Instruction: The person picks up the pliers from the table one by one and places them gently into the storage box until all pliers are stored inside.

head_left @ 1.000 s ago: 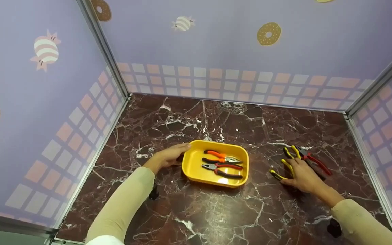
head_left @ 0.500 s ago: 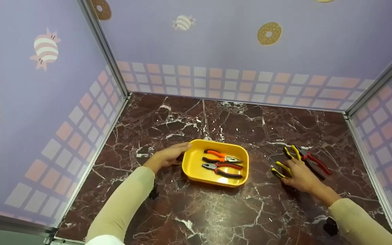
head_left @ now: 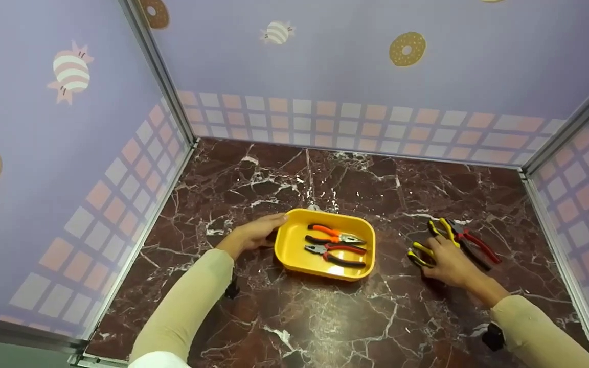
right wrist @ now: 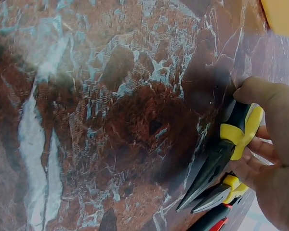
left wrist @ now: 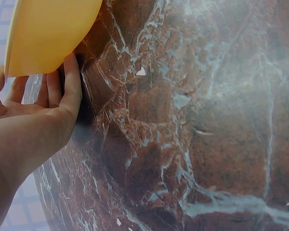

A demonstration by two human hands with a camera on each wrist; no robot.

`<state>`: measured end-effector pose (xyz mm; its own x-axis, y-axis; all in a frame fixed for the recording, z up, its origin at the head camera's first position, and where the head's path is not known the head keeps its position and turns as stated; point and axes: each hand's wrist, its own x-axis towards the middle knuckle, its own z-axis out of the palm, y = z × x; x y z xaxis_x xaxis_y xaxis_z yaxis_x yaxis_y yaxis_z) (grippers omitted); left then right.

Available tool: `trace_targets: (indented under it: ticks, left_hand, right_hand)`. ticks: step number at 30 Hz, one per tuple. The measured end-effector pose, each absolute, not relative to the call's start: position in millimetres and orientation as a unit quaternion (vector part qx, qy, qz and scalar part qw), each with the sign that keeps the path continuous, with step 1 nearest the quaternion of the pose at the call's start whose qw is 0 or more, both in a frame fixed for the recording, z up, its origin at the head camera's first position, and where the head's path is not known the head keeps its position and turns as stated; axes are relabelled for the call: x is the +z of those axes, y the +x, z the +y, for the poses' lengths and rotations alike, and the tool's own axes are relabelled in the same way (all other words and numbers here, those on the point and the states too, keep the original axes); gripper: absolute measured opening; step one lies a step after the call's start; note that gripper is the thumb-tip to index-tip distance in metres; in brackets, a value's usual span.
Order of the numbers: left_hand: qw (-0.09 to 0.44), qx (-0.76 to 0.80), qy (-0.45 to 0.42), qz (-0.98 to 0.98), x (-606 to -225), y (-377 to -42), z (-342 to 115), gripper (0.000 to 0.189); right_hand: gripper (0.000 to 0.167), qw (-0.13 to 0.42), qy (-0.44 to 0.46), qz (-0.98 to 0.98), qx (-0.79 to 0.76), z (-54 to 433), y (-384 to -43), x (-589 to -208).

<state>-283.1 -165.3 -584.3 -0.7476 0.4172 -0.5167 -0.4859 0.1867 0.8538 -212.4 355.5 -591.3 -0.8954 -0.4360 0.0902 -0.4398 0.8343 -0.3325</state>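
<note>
The left hand (head_left: 258,230) grips the left end of a yellow plastic box (head_left: 291,245), its thumb at the rim and its fingers against the outer wall. Inside lie orange-and-black long-nose pliers (head_left: 327,233) and red-and-black combination pliers (head_left: 345,262). To the right, the right hand (head_left: 450,263) holds yellow-and-black long-nose pliers (right wrist: 212,161) by the handles, low over the tabletop. Their jaws point away from the box and are hidden under the hand in the head view. Just beyond the fingers are a second yellow-handled pair of pliers (head_left: 449,230) and red-and-black pliers (head_left: 481,249).
Dark red marbled tabletop (head_left: 325,327) lies under everything. Lilac panels with pink and white squares (head_left: 361,128) enclose the back and both sides, joined by metal corner posts (head_left: 159,71). Bare marble separates the box from the pliers on the right.
The handles of the pliers in the right hand have come closer together as its fingers drew in. That hand has shifted slightly left. The left hand and the box stay in place.
</note>
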Motion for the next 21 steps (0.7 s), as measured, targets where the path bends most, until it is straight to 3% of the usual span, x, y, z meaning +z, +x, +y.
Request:
trace_targets:
  ticks: [13,21]
  left_hand:
    - [0.352,0.645,-0.035,0.677,-582.3,-282.7,-164.9,0.055]
    - [0.351,0.646,-0.032,0.677,-582.9,-281.8,-163.3,0.055]
  right_hand:
    - [0.045,-0.008,0.234,-0.956,0.178,346.7,-222.6,-575.1]
    - [0.048,0.024,0.248,-0.951,0.185,329.9,-230.8,-562.3]
